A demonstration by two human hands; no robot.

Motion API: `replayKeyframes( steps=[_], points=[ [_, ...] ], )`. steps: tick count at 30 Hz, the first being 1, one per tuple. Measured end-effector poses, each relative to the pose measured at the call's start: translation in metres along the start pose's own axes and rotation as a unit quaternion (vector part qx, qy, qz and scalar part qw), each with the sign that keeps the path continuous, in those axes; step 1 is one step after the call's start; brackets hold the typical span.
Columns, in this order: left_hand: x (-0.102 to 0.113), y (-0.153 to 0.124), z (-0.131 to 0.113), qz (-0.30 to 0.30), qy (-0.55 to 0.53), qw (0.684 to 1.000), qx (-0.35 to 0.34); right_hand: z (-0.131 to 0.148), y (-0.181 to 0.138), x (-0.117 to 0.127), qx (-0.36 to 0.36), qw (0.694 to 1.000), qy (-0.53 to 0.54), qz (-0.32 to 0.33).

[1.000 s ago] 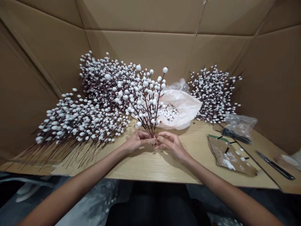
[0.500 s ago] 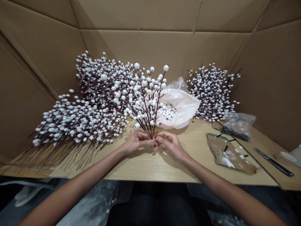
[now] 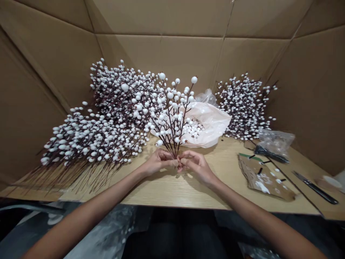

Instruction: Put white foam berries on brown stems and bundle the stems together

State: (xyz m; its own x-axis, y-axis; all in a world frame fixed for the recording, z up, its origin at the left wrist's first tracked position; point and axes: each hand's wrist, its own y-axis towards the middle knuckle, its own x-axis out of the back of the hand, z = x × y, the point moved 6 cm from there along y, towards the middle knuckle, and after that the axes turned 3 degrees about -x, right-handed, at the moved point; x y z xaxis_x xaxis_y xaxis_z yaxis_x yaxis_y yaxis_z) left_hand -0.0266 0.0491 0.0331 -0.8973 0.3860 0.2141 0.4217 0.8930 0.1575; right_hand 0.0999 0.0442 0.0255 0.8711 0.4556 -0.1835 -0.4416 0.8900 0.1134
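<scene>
A bunch of artificial berry stems (image 3: 172,126), brown twigs tipped with white balls, stands upright between my hands over the front middle of the table. My left hand (image 3: 159,162) pinches the stems near their lower ends, fingers closed around them. From the other side my right hand (image 3: 196,163) grips the same base, thumb and fingertips pressed together. Both hands almost touch there. The fingertips hide the lowest part of the stems. Behind the bunch, a pale pink plastic bag (image 3: 215,120) lies open with loose white berries (image 3: 193,128) in it.
Big piles of white-berry stems (image 3: 88,136) fill the left side. Another pile (image 3: 244,108) leans at the back right. On the right lie a stained cardboard piece (image 3: 265,176), a clear plastic bag (image 3: 277,140), a utility knife (image 3: 315,187) and a tape roll (image 3: 330,181). Cardboard walls (image 3: 188,54) surround the table.
The whole view has shifted slightly, so everything appears a little further right. The bunch leans marginally to the right; both hands keep their hold at its base.
</scene>
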Motion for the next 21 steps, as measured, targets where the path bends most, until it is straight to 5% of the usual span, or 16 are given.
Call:
replayKeyframes(
  steps=[21],
  points=[
    [-0.0018, 0.0009, 0.0024, 0.018, -0.044, 0.999, 0.006, -0.0003, -0.0005, -0.001, -0.007, 1.0, 0.001, -0.004]
  ],
)
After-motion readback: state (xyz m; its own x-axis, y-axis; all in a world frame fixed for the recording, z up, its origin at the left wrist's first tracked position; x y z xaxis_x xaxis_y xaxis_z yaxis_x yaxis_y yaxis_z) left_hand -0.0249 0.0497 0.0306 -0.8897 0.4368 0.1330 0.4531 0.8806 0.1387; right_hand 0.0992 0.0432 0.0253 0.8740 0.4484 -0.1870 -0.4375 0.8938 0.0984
